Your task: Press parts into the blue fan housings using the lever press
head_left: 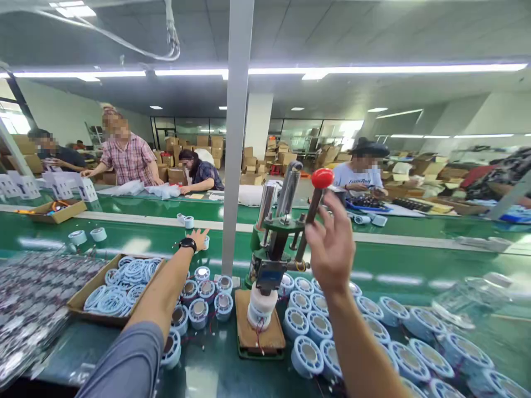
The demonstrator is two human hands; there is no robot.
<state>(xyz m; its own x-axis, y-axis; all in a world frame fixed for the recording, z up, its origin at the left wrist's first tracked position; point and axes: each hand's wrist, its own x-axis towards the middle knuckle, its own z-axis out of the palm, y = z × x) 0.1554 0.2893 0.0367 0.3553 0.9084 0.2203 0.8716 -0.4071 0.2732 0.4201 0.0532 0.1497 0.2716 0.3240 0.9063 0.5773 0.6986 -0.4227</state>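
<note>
A hand press [271, 249] with a red ball knob [322, 178] on its lever stands in the middle of the table. Under its head sits a light-blue round part [259, 318] on a brown pad, with thin wires in front. My right hand [332, 237] is raised beside the lever, just below the knob, its fingers apart and slightly blurred. My left hand [199, 239] reaches out over the green belt at a small light-blue part [206, 242], which it partly hides. Whether its fingers grip that part is unclear.
Many light-blue round parts [309, 354] stand right of the press, with more [198, 310] to its left. A carton of light-blue rings [74, 307] is at the left. A grey post [236, 138] rises behind the table. Several people sit or stand across the belt.
</note>
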